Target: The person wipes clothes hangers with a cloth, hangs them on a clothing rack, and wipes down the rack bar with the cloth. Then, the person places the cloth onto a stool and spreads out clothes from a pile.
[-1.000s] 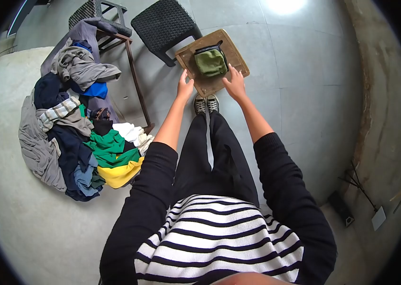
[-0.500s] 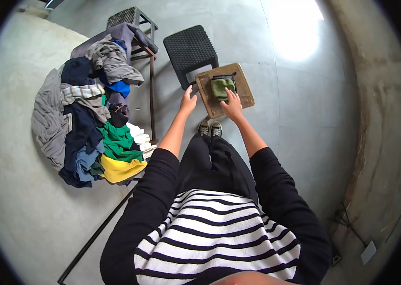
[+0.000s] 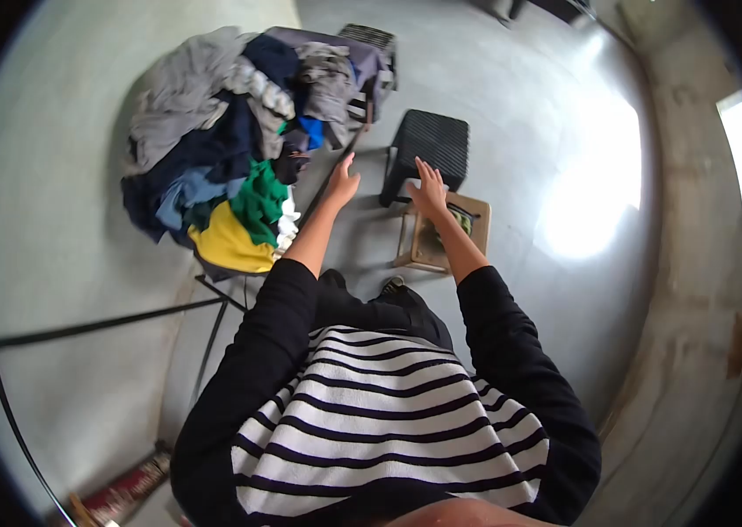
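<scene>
My left hand (image 3: 342, 183) is raised with its fingers apart and holds nothing. It is nearest to the heap of clothes (image 3: 187, 132), where a green garment (image 3: 259, 198) and a yellow garment (image 3: 229, 241) lie at the near side. Fingers spread, my right hand (image 3: 429, 189) hovers empty in front of the black woven-pattern stool (image 3: 434, 140) and the wooden stool (image 3: 480, 209). On the wooden stool rests a small green bundle of cloth with a dark edge (image 3: 466, 220), mostly covered by my right forearm.
The clothes lie on a cloth-covered support at the left, with another dark stool (image 3: 367, 37) behind it. A black metal frame (image 3: 108, 325) stands at lower left, near a dark red patterned item (image 3: 129, 492). A wall (image 3: 687, 176) runs along the right.
My view has turned left, so the heap and stools sit farther right and the metal frame shows more. My right hand has come off the green bundle. My left hand stays open.
</scene>
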A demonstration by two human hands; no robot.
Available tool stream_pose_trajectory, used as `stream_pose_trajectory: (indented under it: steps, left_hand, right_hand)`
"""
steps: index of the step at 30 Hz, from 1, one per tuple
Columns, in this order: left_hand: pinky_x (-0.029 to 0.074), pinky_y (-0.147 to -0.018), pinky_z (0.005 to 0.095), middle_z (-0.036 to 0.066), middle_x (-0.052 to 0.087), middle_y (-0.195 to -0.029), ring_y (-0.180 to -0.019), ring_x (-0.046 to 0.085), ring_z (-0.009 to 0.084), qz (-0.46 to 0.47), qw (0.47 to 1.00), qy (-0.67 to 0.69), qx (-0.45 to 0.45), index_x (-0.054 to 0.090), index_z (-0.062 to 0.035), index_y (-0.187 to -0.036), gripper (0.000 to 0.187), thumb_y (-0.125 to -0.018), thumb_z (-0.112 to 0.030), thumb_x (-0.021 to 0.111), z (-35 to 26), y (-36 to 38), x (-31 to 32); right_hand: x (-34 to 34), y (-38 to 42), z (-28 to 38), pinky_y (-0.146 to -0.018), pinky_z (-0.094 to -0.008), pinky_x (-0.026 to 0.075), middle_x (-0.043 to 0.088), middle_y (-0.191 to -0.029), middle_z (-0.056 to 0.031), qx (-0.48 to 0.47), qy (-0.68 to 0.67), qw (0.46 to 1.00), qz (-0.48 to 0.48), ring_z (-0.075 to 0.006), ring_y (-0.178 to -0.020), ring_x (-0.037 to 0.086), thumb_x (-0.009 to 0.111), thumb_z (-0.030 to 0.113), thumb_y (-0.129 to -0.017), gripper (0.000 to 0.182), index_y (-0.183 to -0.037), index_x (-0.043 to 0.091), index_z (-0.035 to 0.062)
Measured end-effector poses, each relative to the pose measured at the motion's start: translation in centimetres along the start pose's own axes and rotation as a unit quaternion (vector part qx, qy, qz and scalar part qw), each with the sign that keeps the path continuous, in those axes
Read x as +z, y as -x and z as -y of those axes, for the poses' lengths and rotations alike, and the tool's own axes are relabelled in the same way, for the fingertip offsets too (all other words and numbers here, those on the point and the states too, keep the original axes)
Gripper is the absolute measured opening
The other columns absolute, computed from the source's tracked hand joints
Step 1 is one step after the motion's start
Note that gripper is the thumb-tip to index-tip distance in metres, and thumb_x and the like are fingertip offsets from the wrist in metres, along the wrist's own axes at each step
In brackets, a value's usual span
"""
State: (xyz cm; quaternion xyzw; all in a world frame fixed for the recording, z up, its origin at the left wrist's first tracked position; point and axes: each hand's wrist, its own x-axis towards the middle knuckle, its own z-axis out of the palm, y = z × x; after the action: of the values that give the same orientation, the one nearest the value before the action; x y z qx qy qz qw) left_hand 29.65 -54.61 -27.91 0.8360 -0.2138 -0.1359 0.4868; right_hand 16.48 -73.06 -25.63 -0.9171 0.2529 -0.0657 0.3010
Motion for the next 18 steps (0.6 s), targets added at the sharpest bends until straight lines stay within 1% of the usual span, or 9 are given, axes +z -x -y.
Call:
stream_pose_trajectory:
  steps: [2,3,5,7,11,14,15,17,18]
  left_hand:
    - [0.038,-0.096,0.039,0.019,0.051,-0.121,-0.114,0.047,0.0333,-0.053,0.997,-0.018,0.045,0.041,-0.0097,-0.131,0.057,-0.076,-0.014,0.054,-0.6,0.3,-3.9]
    - [0.038,-0.096,0.0398,0.021,0.052,-0.118,-0.112,0.048,0.0349,-0.087,0.994,-0.052,0.049,0.042,-0.0072,-0.129,0.056,-0.075,-0.014,0.055,-1.5,1.3,-6.1]
    - [0.038,-0.096,0.0403,0.022,0.052,-0.117,-0.111,0.048,0.0354,-0.119,0.992,-0.026,0.041,0.043,-0.0053,-0.128,0.055,-0.075,-0.014,0.055,-3.0,2.6,-11.0]
    - [0.036,-0.097,0.0402,0.023,0.05,-0.119,-0.113,0.046,0.0356,-0.164,0.981,-0.074,0.076,0.043,-0.0044,-0.127,0.053,-0.075,-0.014,0.054,-3.8,4.3,-16.2]
    - [0.035,-0.099,0.0399,0.022,0.049,-0.121,-0.115,0.044,0.0354,-0.241,0.96,-0.126,0.074,0.043,-0.005,-0.127,0.053,-0.077,-0.015,0.053,-6.6,8.6,-26.7]
    - [0.035,-0.099,0.0406,0.02,0.047,-0.125,-0.118,0.042,0.0351,-0.278,0.948,-0.156,0.03,0.042,-0.0066,-0.13,0.054,-0.078,-0.016,0.053,-9.2,13.4,-33.6]
    - [0.035,-0.099,0.0407,0.02,0.046,-0.125,-0.118,0.042,0.0352,-0.283,0.946,-0.157,0.019,0.041,-0.0067,-0.13,0.054,-0.079,-0.016,0.054,-8.9,13.5,-35.9]
    - [0.035,-0.099,0.0408,0.02,0.046,-0.126,-0.119,0.042,0.0354,-0.309,0.932,-0.183,0.048,0.041,-0.0061,-0.13,0.053,-0.079,-0.016,0.054,-7.8,13.9,-39.3]
    - [0.035,-0.099,0.0407,0.021,0.046,-0.126,-0.119,0.042,0.0356,-0.316,0.927,-0.194,0.048,0.042,-0.006,-0.13,0.053,-0.08,-0.016,0.054,-7.9,14.6,-40.9]
  right_hand:
    - [-0.9,-0.8,3.7,-0.101,-0.0496,0.03,0.037,-0.139,-0.0068,-0.05,-0.011,0.999,0.001,-0.0398,-0.13,0.025,0.058,0.03,-0.077,0.068,-0.139,0.03,0.0246]
    - [-1.3,-0.9,5.5,-0.101,-0.0505,0.031,0.036,-0.14,-0.0064,-0.068,0.001,0.998,0.008,-0.0396,-0.131,0.025,0.058,0.03,-0.077,0.068,-0.139,0.029,0.0247]
    - [-2.9,-1.1,10.2,-0.099,-0.054,0.031,0.033,-0.142,-0.0053,-0.098,0.019,0.995,0.029,-0.0388,-0.131,0.024,0.058,0.03,-0.078,0.067,-0.139,0.029,0.025]
    - [-3.8,-1.1,14.7,-0.098,-0.0564,0.03,0.031,-0.143,-0.0051,-0.158,0.039,0.987,0.014,-0.038,-0.132,0.024,0.058,0.031,-0.077,0.068,-0.139,0.029,0.025]
    - [-5.7,-0.6,23.4,-0.098,-0.0575,0.028,0.029,-0.144,-0.0044,-0.236,0.034,0.971,0.003,-0.0352,-0.134,0.021,0.057,0.032,-0.077,0.07,-0.14,0.027,0.0268]
    - [-6.2,0.9,29.3,-0.097,-0.0583,0.028,0.028,-0.145,-0.0039,-0.301,0.005,0.953,-0.02,-0.034,-0.135,0.018,0.056,0.034,-0.077,0.07,-0.14,0.026,0.0304]
    - [-6.3,0.8,31.3,-0.097,-0.0583,0.027,0.028,-0.145,-0.0036,-0.31,0.0,0.951,-0.013,-0.0335,-0.135,0.018,0.056,0.035,-0.078,0.07,-0.14,0.026,0.0309]
    - [-5.3,-0.3,34.7,-0.098,-0.0587,0.025,0.027,-0.145,-0.0031,-0.333,-0.011,0.943,-0.007,-0.0325,-0.136,0.017,0.055,0.035,-0.078,0.068,-0.14,0.026,0.0317]
    - [-5.0,-0.3,36.4,-0.098,-0.0593,0.025,0.028,-0.145,-0.0041,-0.344,-0.016,0.939,-0.01,-0.0333,-0.135,0.018,0.056,0.035,-0.077,0.068,-0.139,0.029,0.0298]
